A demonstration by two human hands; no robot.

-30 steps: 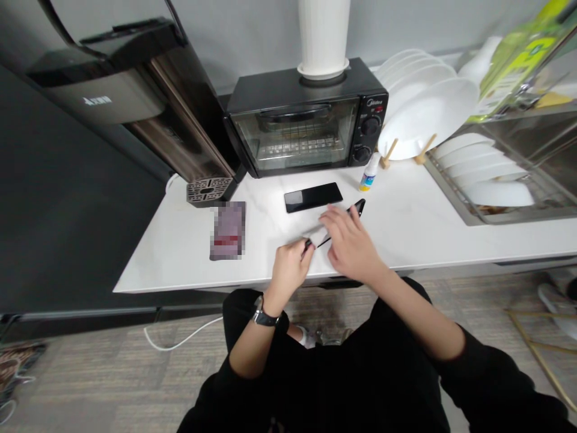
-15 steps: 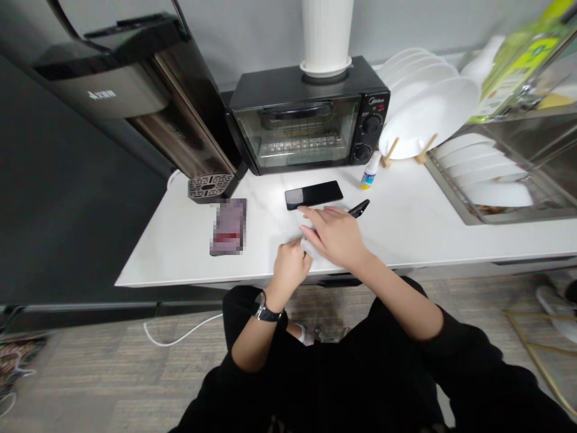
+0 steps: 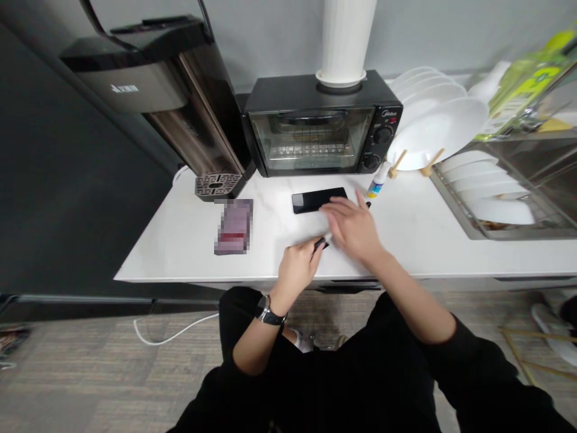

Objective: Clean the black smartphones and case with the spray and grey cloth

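Over the white countertop (image 3: 180, 240), my left hand (image 3: 297, 264) is closed, with thumb and fingers pinching a small black object (image 3: 320, 243) that has a pale end. I cannot make out its exact kind. My right hand (image 3: 354, 228) is open beside it, fingers stretched out and slightly blurred, its palm close to the object's pale end. A black phone (image 3: 313, 201) lies flat just beyond my hands, partly behind the right fingertips. Behind the right hand the tip of another black item (image 3: 368, 205) shows. Close by stands a small white spray bottle (image 3: 378, 180) with a blue and yellow label.
A toaster oven (image 3: 311, 141) carries a white pot (image 3: 345, 48). To its left stands a tall drink dispenser (image 3: 189, 114). A pixelated purple packet (image 3: 235, 225) lies on the left. White plates (image 3: 446, 129) in a rack and a sink (image 3: 482, 231) with dishes are at the right.
Both hands have shifted right in the picture and apart from each other. The black object in my left hand now shows, and the right hand covers most of the black item behind it.
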